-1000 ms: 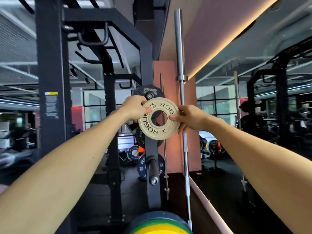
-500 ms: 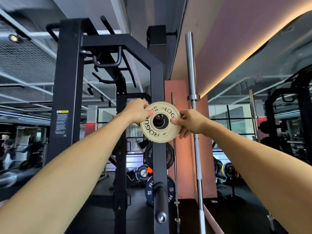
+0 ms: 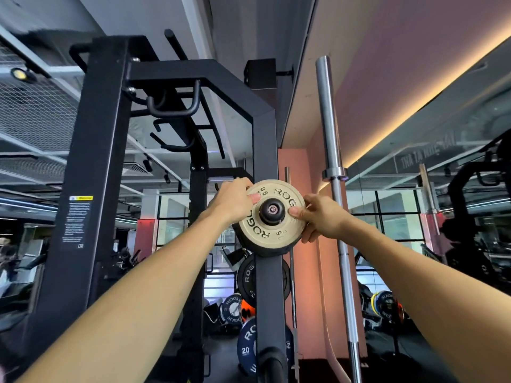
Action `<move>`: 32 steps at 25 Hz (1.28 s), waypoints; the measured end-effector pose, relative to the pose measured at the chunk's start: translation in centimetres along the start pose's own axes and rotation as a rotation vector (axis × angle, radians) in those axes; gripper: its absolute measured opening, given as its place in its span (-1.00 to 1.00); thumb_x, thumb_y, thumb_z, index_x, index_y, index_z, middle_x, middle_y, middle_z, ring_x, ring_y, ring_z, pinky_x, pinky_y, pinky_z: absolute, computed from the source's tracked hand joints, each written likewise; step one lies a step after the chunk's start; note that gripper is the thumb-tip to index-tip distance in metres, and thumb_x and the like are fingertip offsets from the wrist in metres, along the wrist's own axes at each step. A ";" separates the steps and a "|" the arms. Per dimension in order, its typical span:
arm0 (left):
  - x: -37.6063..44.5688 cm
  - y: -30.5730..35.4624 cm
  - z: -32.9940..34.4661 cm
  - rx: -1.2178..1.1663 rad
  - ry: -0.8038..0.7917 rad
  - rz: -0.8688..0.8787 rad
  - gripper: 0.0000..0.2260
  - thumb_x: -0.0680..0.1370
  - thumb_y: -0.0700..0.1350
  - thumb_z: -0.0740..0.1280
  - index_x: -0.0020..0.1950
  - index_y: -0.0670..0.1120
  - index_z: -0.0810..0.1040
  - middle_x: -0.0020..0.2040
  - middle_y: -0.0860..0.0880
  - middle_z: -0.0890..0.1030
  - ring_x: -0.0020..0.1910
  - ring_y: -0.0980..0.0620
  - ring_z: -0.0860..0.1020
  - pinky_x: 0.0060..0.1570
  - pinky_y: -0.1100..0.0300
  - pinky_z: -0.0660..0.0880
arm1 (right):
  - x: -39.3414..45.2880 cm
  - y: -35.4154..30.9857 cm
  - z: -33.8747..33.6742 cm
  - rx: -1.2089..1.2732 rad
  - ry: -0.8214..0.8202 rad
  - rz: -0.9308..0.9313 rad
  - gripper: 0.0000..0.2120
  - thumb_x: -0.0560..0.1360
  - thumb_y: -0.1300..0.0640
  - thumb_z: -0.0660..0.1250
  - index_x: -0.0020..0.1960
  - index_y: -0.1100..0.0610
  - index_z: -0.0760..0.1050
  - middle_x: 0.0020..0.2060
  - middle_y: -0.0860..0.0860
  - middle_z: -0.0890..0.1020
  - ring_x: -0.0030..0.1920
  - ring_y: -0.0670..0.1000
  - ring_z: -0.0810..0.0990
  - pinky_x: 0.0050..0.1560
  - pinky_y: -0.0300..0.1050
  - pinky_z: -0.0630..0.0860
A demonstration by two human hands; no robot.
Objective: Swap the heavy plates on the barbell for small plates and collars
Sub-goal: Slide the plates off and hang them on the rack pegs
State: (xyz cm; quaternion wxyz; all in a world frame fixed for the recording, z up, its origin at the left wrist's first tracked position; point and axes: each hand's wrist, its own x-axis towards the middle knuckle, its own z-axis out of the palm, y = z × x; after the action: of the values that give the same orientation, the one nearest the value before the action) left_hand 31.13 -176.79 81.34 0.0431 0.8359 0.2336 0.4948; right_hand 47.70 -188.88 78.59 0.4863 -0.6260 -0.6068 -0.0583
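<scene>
Small tan plate (image 3: 272,217) sits on storage peg (image 3: 272,210) of rack upright (image 3: 266,150), face toward viewer. Left hand (image 3: 233,201) and right hand (image 3: 322,218) pinch opposite rims; peg axis points back along arms.

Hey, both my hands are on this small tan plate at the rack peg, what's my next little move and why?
Probably let go. The tan plate is already threaded on the storage peg, whose cap pokes through its hole, against a black plate behind. Your left hand and right hand only steady its edges.
</scene>
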 end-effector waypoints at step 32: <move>5.4 -7.9 8.9 0.179 0.069 0.036 -0.71 0.44 -0.03 0.46 0.05 -0.05 0.43 0.08 -0.07 0.48 0.07 -0.16 0.50 0.02 -0.06 0.49 | 7.3 9.0 6.0 0.037 0.249 0.130 -0.75 0.57 0.06 0.31 -0.01 0.17 0.27 -0.33 0.15 0.58 -0.48 0.08 0.54 -0.52 -0.07 0.50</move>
State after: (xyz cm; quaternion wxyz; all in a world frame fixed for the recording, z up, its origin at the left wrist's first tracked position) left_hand 38.09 -165.99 78.81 -0.0487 0.8229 0.2629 0.5013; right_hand 53.80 -177.80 75.46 0.5723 -0.6427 -0.5009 -0.0926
